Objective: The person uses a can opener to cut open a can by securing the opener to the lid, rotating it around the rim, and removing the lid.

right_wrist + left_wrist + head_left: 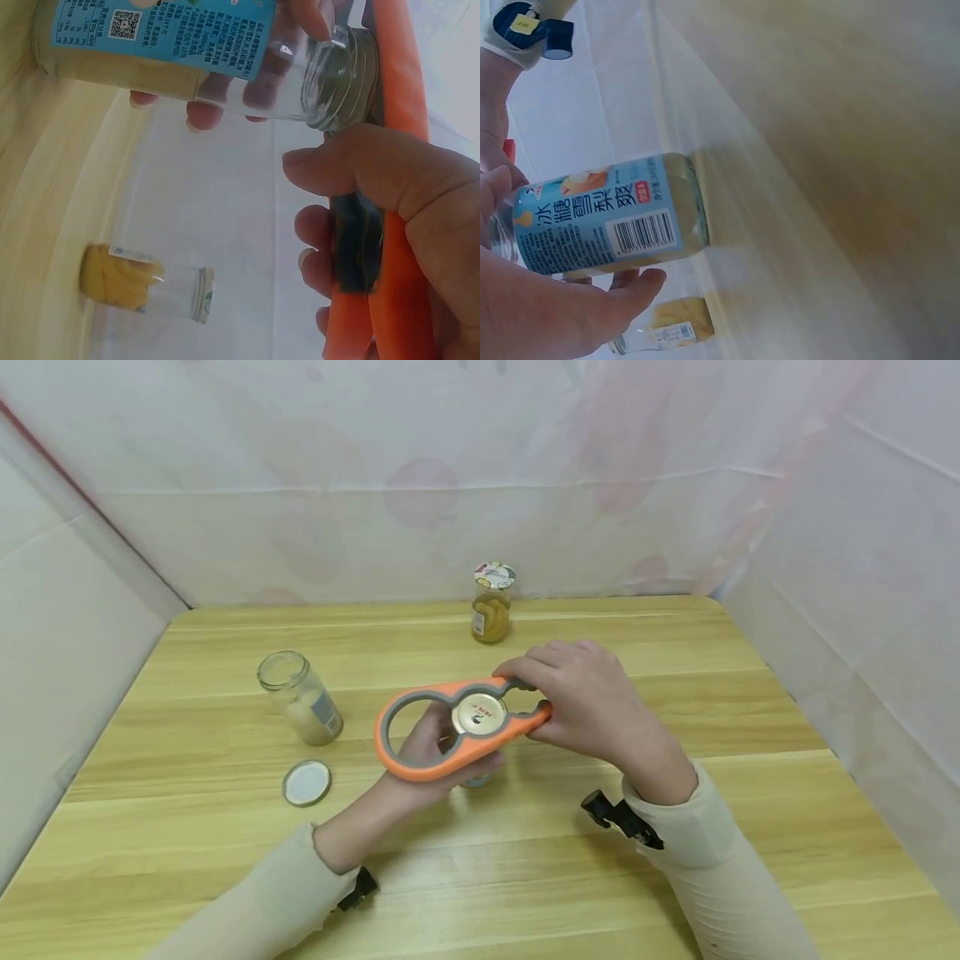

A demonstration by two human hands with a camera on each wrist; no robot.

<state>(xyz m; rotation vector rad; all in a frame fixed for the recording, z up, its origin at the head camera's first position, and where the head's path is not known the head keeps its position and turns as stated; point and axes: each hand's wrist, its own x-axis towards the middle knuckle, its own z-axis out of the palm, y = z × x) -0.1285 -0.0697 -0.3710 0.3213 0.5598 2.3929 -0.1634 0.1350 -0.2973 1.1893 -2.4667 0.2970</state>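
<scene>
Here's the left hand (562,315) curled around a glass jar with a blue label (600,214), and the right hand (581,697) wrapped tight on the arm ends of an orange opener (483,747). The jar sits near the middle of the table (525,881), upright under the opener, though from the head view it's nearly all covered: only a sliver of glass peeks out below the left hand. Its gold lid (478,717) shows clearly, framed by the opener's grey inner pads, its printing too small to read. The left fingers are partly lost behind the tool and glass; the right wrist view catches some fingertips past the jar's far side. Does the base touch the table? Too hard to be certain. And the right palm is cut off at that view's edge, thumb close by the jar's neck.

Off to the left, a lidless jar (303,702) holds something pale, its contents blurred, with a loose lid (307,782) just in front of it. At the back, a jar of yellow fruit (491,617) wears a patterned lid. Both sleeves (693,827) run out of frame at the bottom.
</scene>
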